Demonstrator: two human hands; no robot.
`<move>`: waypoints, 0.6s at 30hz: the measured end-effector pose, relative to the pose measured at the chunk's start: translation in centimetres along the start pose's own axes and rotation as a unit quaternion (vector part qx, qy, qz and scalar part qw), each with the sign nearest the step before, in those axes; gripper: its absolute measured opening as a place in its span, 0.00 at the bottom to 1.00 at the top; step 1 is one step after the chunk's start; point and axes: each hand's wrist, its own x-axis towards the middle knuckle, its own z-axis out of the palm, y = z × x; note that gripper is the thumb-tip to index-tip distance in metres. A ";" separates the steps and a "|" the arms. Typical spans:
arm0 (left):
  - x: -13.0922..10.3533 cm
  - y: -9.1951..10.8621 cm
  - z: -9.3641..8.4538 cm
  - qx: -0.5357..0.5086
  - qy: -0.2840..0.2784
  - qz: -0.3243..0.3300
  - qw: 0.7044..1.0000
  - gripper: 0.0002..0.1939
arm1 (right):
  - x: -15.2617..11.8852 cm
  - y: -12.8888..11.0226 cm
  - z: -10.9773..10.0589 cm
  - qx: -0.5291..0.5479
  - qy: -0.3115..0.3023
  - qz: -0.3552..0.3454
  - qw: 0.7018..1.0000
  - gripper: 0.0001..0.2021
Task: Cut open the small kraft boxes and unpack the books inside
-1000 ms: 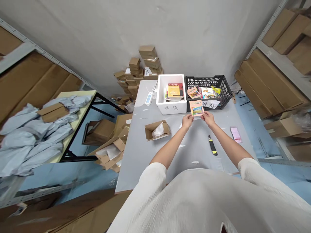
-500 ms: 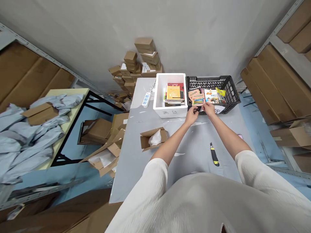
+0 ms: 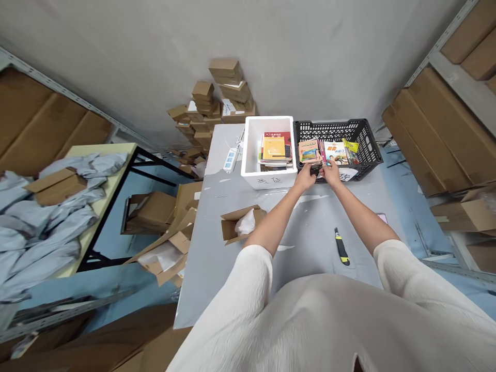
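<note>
My left hand [image 3: 305,178] is at the near rim of the black plastic crate [image 3: 367,137], its fingers closed on the lower edge of an orange-pink booklet [image 3: 309,151]. Close beside it, my right hand [image 3: 330,173] pinches a thin booklet with a pink edge [image 3: 323,150]; its cover is turned mostly out of sight. Right of that, a white picture book [image 3: 335,151] and a yellow-wrapped item [image 3: 351,146] lie in the crate. The fingertips are partly hidden behind the rim and the booklets.
A white foam box [image 3: 269,181] with several books adjoins the crate. On the grey table [image 3: 217,268] are an open carton [image 3: 229,227], a utility knife [image 3: 341,248], a power strip [image 3: 231,159] and a phone [image 3: 382,217]. Stacked cartons [image 3: 232,93] stand behind; grey parcels [image 3: 42,237] lie left.
The orange-pink booklet has shifted left and up, and the pink-edged one stands steeper beside it. Both hands have moved slightly within the crate's front. The view has turned slightly.
</note>
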 end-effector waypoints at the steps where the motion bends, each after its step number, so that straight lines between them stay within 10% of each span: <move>1: -0.2 0.2 0.1 0.014 0.004 0.003 1.000 0.29 | -0.4 0.2 -0.2 -0.002 -0.005 -0.005 1.000 0.26; 18: -15.3 -3.6 -3.6 -0.013 0.052 -0.009 0.999 0.25 | -13.3 2.2 1.2 -0.052 -0.118 -0.006 0.992 0.13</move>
